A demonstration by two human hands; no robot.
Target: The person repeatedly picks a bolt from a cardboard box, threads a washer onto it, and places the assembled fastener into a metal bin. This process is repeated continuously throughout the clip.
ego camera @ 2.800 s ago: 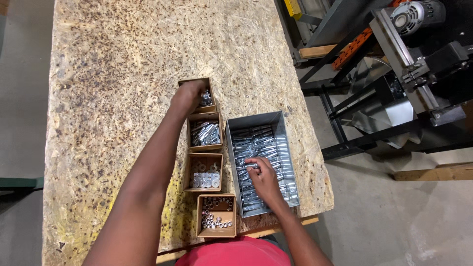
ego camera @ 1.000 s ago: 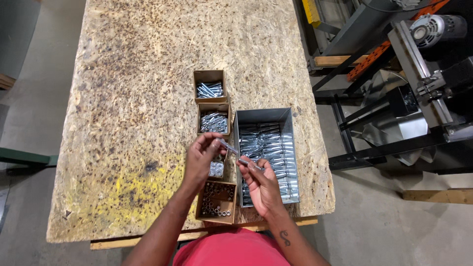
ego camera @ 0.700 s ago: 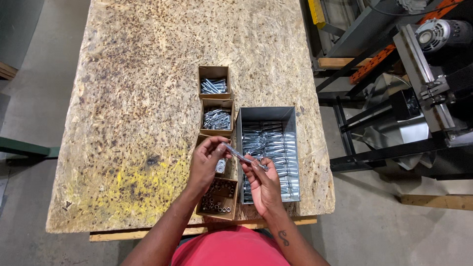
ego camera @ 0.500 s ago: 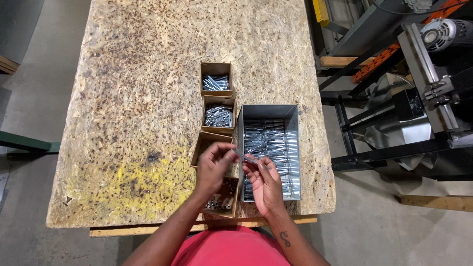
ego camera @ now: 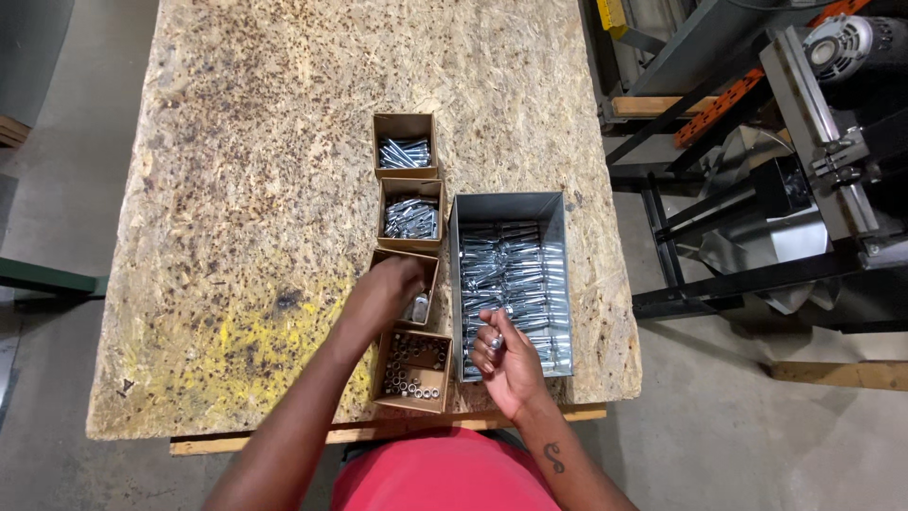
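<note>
- Left hand (ego camera: 390, 287) reaching into the third small brown cardboard box (ego camera: 423, 301) of the row, fingers curled down among its shiny metal pieces — whether grasping any, cannot tell.
- Right hand (ego camera: 509, 358) raised over the near end of the grey sheet-metal bin of silver bolts (ego camera: 511, 274), fingers clenched on a small silver bolt (ego camera: 496, 342).
- Nearest box of dark nuts (ego camera: 413, 369) just beside the bin; two farther boxes of bolts (ego camera: 407, 154) in line beyond.
- Worktop (ego camera: 265, 170) of rough chipboard — flecked brown, stained yellow near the front edge.
- Grey concrete floor (ego camera: 57, 189) to the left; black steel frames and an orange beam (ego camera: 728, 104) to the right.
</note>
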